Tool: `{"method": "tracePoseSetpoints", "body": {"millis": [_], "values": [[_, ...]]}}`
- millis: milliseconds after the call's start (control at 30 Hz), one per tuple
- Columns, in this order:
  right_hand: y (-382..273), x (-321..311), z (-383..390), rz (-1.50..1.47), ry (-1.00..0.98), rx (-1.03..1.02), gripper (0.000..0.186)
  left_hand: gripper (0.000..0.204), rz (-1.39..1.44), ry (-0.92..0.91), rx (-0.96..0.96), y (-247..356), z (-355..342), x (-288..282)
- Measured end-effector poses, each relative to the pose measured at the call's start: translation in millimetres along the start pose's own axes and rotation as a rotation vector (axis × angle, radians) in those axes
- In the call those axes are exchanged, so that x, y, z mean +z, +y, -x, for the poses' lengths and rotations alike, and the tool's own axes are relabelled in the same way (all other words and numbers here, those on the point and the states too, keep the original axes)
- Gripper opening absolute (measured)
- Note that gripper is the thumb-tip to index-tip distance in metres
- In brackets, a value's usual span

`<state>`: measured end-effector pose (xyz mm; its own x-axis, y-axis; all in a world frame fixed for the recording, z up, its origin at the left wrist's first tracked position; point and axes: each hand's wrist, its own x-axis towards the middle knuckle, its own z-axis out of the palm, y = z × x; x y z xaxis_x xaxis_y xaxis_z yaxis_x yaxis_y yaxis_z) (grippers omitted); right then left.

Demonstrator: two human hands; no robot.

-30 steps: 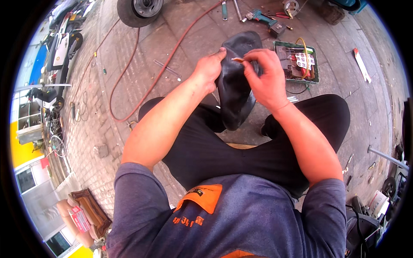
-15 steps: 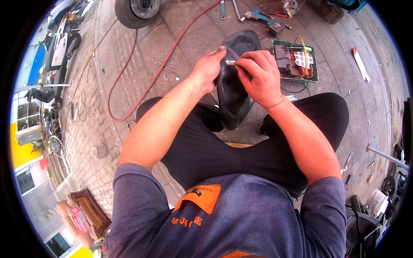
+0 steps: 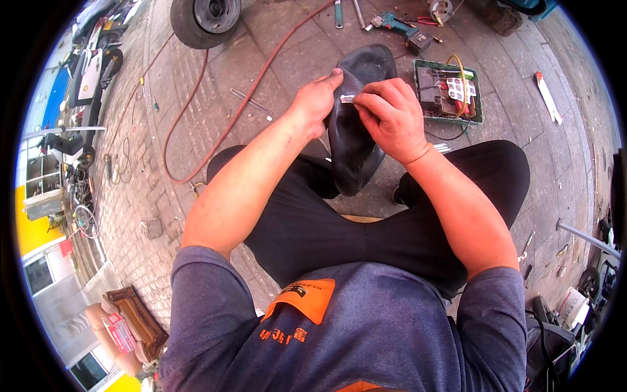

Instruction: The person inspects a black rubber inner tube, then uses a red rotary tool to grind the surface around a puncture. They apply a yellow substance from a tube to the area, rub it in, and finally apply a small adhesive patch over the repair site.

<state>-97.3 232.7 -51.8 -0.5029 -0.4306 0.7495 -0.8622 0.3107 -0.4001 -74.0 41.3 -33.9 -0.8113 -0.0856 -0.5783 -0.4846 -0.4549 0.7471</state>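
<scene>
Between my knees a black rubber inner tube [image 3: 356, 147] hangs folded, its upper end bulging away from me. My left hand [image 3: 317, 104] grips its left edge, thumb on top and the other fingers mostly hidden behind it. A small whitish piece, like a thin strip of film [image 3: 347, 99], lies against the tube's face. My right hand [image 3: 394, 117] pinches the right end of this piece between thumb and forefinger, close over the rubber.
A green toolbox [image 3: 482, 98] stands right of the tube, with a cordless drill [image 3: 398, 27] beyond it. A small wheel [image 3: 208, 19] lies at the far left. A red hose [image 3: 245, 108] curves over the paving. A white-bladed tool [image 3: 548, 99] lies far right.
My right hand has shifted slightly down with the whitish piece, and more of the piece shows against the tube. My left hand keeps its grip. The wheel sits slightly lower in view.
</scene>
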Motion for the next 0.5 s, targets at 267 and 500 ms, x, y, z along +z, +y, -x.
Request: {"method": "tracePoseSetpoints", "body": {"millis": [267, 500], "values": [[1.3, -0.1, 2.4, -0.018, -0.044, -0.014, 0.024, 0.039, 0.002, -0.007, -0.01, 1.5, -0.5, -1.1], [1.1, -1.4, 3.2, -0.026, -0.072, -0.025, 0.026, 0.041, -0.026, -0.012, -0.007, 3.4, -0.1, 0.2]]}}
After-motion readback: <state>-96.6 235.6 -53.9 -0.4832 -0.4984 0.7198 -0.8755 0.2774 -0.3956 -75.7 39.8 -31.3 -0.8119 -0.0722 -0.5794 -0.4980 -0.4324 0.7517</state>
